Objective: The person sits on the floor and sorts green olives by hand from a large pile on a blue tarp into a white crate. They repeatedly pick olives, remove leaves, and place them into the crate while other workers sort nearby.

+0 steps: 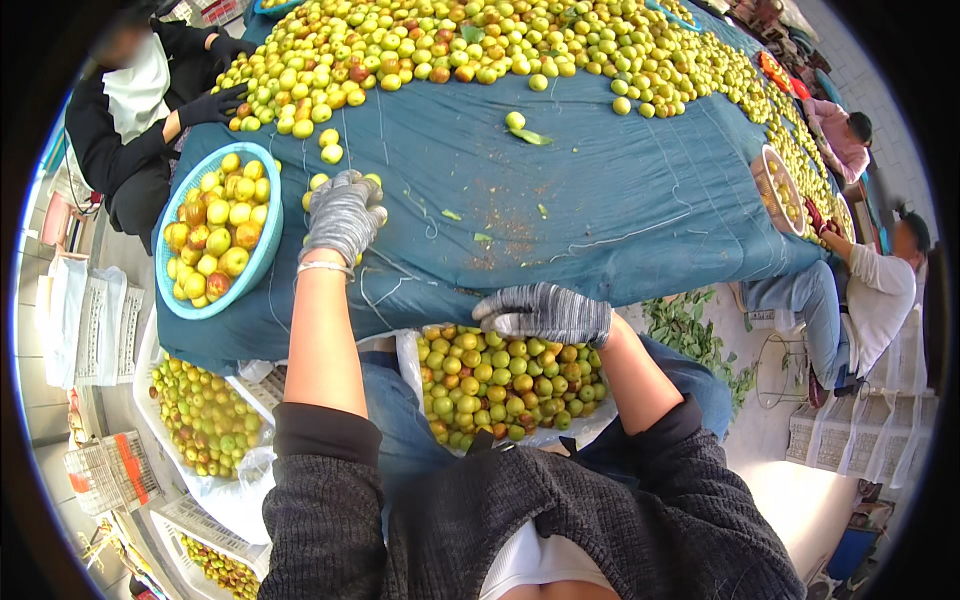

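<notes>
My left hand [343, 214], in a grey knitted glove, is palm down on the blue cloth [465, 157] of the table. Yellow-green jujubes [318, 181] peek out around its fingers; what lies under the palm is hidden. To its left stands a light-blue plastic basket [276, 217] heaped with jujubes, some with reddish-brown patches. My right hand [547, 311], gloved alike, hovers at the table's front edge with curled fingers, its palm hidden. Below it, between my knees, a plastic-lined crate [409, 367] is full of jujubes [510, 382].
A large pile of jujubes [480, 45] covers the table's far side. A co-worker's black-gloved hand [214, 105] rests by it at left. Another person [877, 292] sits at right near a pink basket [769, 196]. More crates [142, 382] stand at left; leafy twigs [694, 330] lie on the floor.
</notes>
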The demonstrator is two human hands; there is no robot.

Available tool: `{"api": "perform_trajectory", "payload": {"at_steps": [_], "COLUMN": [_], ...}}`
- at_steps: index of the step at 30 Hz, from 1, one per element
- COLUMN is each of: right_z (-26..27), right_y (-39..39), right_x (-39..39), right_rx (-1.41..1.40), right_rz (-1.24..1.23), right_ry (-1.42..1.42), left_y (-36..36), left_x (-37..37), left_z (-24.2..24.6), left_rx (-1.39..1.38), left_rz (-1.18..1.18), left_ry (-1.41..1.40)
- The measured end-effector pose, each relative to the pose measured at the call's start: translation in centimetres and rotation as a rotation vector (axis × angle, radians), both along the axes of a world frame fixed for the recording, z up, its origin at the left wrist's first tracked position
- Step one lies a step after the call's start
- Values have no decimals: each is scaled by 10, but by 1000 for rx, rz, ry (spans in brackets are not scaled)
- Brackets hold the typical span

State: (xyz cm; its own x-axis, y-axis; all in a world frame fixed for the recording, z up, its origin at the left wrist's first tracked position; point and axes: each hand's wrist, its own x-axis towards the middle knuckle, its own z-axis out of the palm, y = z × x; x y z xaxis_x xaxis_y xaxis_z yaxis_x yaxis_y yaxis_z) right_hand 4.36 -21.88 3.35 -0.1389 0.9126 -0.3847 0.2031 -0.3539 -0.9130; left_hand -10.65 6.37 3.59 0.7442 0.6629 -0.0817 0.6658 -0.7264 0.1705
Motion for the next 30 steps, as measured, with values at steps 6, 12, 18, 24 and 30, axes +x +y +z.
{"api": "perform_trajectory", "payload": {"at_steps": [6, 12, 18, 24, 30], "right_z": [27, 27, -23, -104, -127], "right_y": [26, 3, -27, -29, 18], "right_x": [72, 193, 321, 471, 518], "right_rx": [225, 153, 211, 326, 477], "right_rz": [-280, -444, -1209, -1642, -1748], "right_ry": [-183, -388, -211, 59, 138], "left_y": [-5, 7, 12, 111, 224], "left_x": [18, 14, 46, 111, 174], "left_z": [-39, -8, -17, -72, -107], "left_rx": [102, 68, 15, -750, -1038], "left_rz": [32, 236, 136, 452, 905], "left_ry": [-33, 128, -616, -1168, -1267]}}
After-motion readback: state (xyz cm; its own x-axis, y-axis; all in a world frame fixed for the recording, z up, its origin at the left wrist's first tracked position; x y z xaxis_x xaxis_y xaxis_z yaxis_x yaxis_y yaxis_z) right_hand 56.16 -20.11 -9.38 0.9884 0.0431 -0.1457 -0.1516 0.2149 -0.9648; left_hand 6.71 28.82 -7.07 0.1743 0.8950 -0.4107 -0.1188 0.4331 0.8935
